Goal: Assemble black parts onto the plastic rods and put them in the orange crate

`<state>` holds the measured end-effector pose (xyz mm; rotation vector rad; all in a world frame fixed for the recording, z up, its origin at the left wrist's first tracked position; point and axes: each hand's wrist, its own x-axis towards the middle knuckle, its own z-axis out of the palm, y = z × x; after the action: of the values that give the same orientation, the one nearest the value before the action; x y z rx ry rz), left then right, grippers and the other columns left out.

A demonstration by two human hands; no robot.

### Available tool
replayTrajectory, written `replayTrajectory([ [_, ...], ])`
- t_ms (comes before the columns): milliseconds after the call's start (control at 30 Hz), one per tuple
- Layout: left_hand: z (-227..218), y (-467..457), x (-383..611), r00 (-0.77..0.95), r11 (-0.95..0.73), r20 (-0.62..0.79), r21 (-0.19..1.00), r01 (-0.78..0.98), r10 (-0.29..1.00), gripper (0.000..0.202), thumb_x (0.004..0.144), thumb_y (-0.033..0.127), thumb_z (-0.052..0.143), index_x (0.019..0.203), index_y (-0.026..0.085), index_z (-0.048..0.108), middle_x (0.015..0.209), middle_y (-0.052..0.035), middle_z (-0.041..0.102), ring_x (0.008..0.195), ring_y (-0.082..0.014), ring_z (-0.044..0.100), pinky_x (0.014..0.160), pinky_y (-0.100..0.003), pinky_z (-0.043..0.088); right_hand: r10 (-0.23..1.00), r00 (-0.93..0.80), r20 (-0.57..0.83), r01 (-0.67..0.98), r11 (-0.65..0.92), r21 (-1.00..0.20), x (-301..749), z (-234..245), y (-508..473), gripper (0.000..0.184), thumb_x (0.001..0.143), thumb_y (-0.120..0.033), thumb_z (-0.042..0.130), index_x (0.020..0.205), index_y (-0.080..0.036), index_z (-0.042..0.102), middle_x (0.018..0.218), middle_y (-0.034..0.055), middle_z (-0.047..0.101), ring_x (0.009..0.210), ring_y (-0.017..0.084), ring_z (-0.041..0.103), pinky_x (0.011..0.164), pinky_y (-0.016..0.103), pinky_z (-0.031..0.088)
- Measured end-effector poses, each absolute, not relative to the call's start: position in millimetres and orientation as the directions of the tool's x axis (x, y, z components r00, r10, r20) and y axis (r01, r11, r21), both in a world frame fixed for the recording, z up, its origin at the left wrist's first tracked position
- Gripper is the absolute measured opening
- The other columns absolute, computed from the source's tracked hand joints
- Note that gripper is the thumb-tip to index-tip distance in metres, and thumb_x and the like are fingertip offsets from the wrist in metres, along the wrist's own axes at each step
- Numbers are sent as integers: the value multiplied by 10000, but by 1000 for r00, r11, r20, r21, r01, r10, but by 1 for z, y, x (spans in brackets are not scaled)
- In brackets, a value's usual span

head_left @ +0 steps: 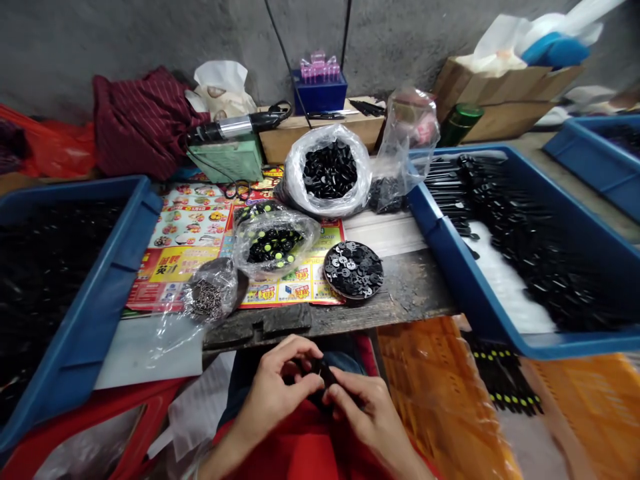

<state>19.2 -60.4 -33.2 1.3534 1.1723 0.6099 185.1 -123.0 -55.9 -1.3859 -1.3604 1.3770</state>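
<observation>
Both hands work low over the lap, just below the front edge of the wooden table (260, 327). Left hand (275, 390) and right hand (363, 413) nearly meet, fingers narrowly pinching a small black plastic piece (321, 377), its shape mostly hidden. Blue tray (95, 313) close on the left, blue tray (465, 280) on the right. Open room: worn bare tabletop (410, 287) between the round pile of black buttons (353, 270) and the right tray's wall.
</observation>
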Motion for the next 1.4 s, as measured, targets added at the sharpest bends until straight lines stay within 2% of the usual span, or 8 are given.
replayTrajectory([
  [167, -34, -61, 16, 420, 540, -528, 836, 100, 738, 329, 573, 159, 776, 870, 144, 634, 832, -48, 691, 688, -140, 599, 614, -216, 477, 974, -196, -112, 278, -54, -959, 187, -51, -124, 346, 926, -304, 476, 713, -131, 687, 600, 32, 641, 528, 131, 564, 522, 212, 368],
  [633, -27, -65, 19, 304, 566, -553, 823, 53, 776, 169, 559, 132, 770, 705, 124, 685, 677, -26, 699, 640, -145, 620, 632, -221, 507, 980, -186, -72, 267, -21, -964, 179, -55, -127, 331, 915, -276, 483, 722, -130, 709, 583, 34, 659, 519, 135, 586, 517, 205, 373],
  [833, -22, -52, 14, 375, 497, -495, 862, 99, 784, 215, 617, 133, 713, 832, 141, 714, 737, -18, 715, 665, -155, 635, 637, -233, 508, 949, -211, -234, 96, -218, -971, 183, -51, -117, 426, 917, -442, 482, 761, -124, 720, 598, 45, 665, 451, 114, 537, 470, 204, 392],
  [1000, -17, -38, -2, 680, 117, -374, 912, 392, 631, 173, 649, 94, 721, 782, 184, 788, 701, -11, 760, 623, -153, 645, 612, -205, 461, 668, -570, -478, 15, -574, -819, 200, -45, -102, 508, 794, -584, 610, 639, -107, 688, 526, 21, 590, 379, 76, 468, 380, 177, 300],
  [1067, -19, -37, -4, 712, 0, -311, 916, 401, 630, 183, 671, 96, 717, 805, 195, 793, 712, -16, 770, 603, -153, 655, 608, -204, 457, 647, -589, -484, 22, -586, -810, 202, -45, -99, 528, 777, -605, 617, 602, -110, 676, 497, 9, 560, 376, 73, 452, 367, 173, 272],
  [1167, -20, -31, -4, 649, -65, -208, 927, 371, 732, 202, 714, 79, 673, 844, 177, 792, 781, -51, 782, 679, -175, 693, 651, -207, 470, 769, -471, -431, -5, -491, -871, 199, -45, -95, 544, 797, -620, 585, 656, -106, 696, 493, -4, 538, 386, 64, 414, 391, 177, 296],
  [1300, -11, -8, -5, 725, -74, -237, 927, 369, 647, 169, 686, 118, 731, 839, 148, 795, 691, -53, 768, 568, -156, 651, 562, -198, 438, 751, -486, -447, -8, -515, -857, 195, -39, -79, 533, 787, -610, 606, 654, -100, 687, 504, -1, 546, 377, 66, 421, 387, 181, 321],
  [1400, -1, 11, -7, 670, -39, -252, 921, 387, 698, 199, 692, 129, 708, 872, 152, 789, 676, -31, 753, 550, -138, 611, 532, -192, 420, 751, -482, -451, -29, -528, -849, 196, -30, -58, 515, 770, -605, 629, 688, -100, 689, 533, 0, 570, 381, 63, 439, 394, 178, 338],
])
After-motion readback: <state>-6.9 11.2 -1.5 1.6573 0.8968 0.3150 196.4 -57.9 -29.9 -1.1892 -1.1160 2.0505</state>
